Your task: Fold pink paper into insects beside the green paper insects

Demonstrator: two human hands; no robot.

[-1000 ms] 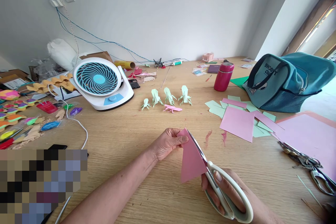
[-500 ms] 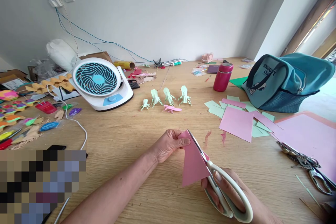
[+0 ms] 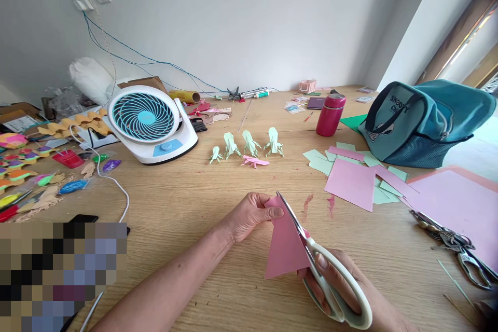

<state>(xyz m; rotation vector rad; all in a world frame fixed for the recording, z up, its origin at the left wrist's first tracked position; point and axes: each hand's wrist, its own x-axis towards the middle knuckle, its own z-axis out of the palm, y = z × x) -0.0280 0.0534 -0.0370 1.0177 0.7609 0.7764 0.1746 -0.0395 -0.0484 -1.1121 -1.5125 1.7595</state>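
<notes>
My left hand [image 3: 249, 215] pinches the top corner of a folded pink paper triangle [image 3: 284, 246] held just above the wooden table [image 3: 187, 192]. White-handled scissors [image 3: 330, 282] are gripped in my right hand [image 3: 338, 290], fingers through the loops. Their blades [image 3: 291, 215] run along the right edge of the pink paper up to its tip. A row of small green origami figures [image 3: 249, 145] and one pink origami figure [image 3: 254, 162] stand farther back on the table.
A white and blue desk fan [image 3: 150, 122] sits back left with its cable [image 3: 112, 181]. A red bottle [image 3: 330, 113], a teal bag [image 3: 424, 119], loose pink and green sheets [image 3: 354, 176] and keys [image 3: 455, 244] lie on the right. Coloured craft pieces [image 3: 27, 171] crowd the left edge.
The pink paper has shifted down slightly and its lower corner swung left. Both hands keep their grips and the scissors stay along the paper's right edge.
</notes>
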